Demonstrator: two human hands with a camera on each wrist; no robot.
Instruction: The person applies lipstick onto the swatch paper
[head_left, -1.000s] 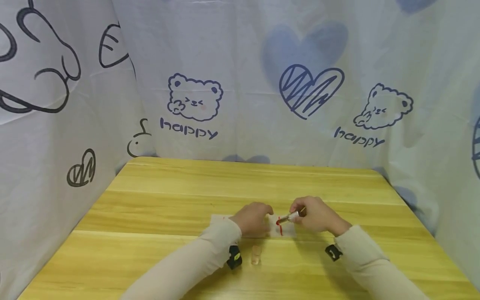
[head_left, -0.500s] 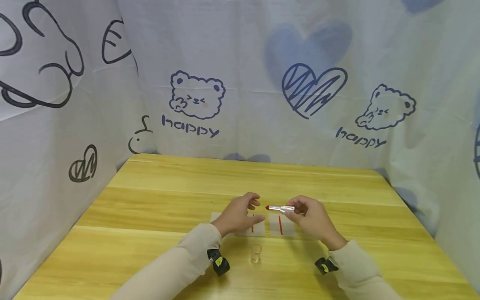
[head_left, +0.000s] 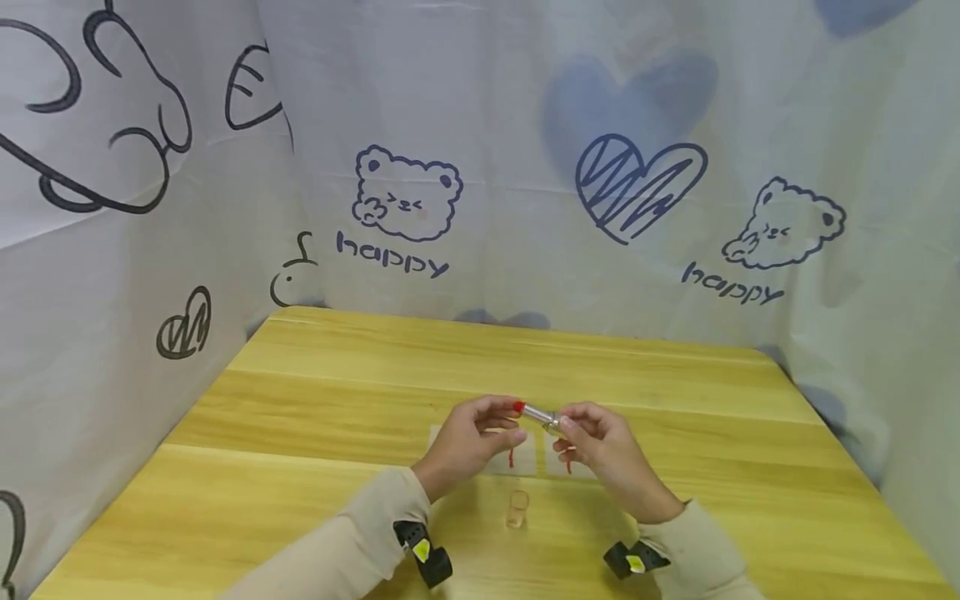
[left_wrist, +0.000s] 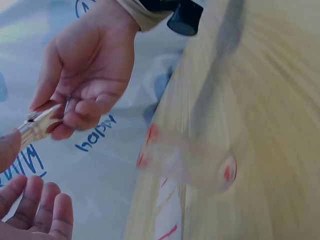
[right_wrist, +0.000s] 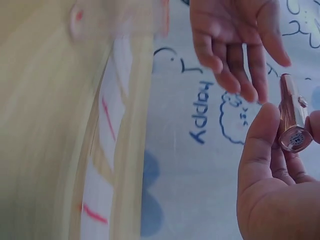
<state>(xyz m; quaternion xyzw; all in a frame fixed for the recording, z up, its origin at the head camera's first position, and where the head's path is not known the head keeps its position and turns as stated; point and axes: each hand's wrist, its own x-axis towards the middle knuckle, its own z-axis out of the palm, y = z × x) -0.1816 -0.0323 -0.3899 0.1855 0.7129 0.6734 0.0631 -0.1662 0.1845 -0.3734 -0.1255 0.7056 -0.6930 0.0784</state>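
Note:
My right hand (head_left: 611, 458) pinches a lipstick (head_left: 542, 416) by its shiny metallic base, above the table. Its red tip points left and slightly up. Facing it, my left hand (head_left: 468, 437) has its thumb and fingers loosely bent, its fingertips right beside the red tip. In the left wrist view the right hand (left_wrist: 92, 70) holds the base (left_wrist: 42, 127), with the left fingers (left_wrist: 37, 202) spread below. The right wrist view shows a round label on the base's end (right_wrist: 296, 140). A clear cap (head_left: 517, 510) with red smears inside stands on the table.
White paper slips lie under the hands, one bearing a red stroke left of the gap (head_left: 522, 460) and another to its right (head_left: 581, 468). The wooden table (head_left: 300, 500) reaches back to a printed white curtain (head_left: 510, 250).
My right hand has lifted the lipstick off the right paper slip and swung its tip leftward and up. My left hand has come off the paper, drawn back and turned towards the tip.

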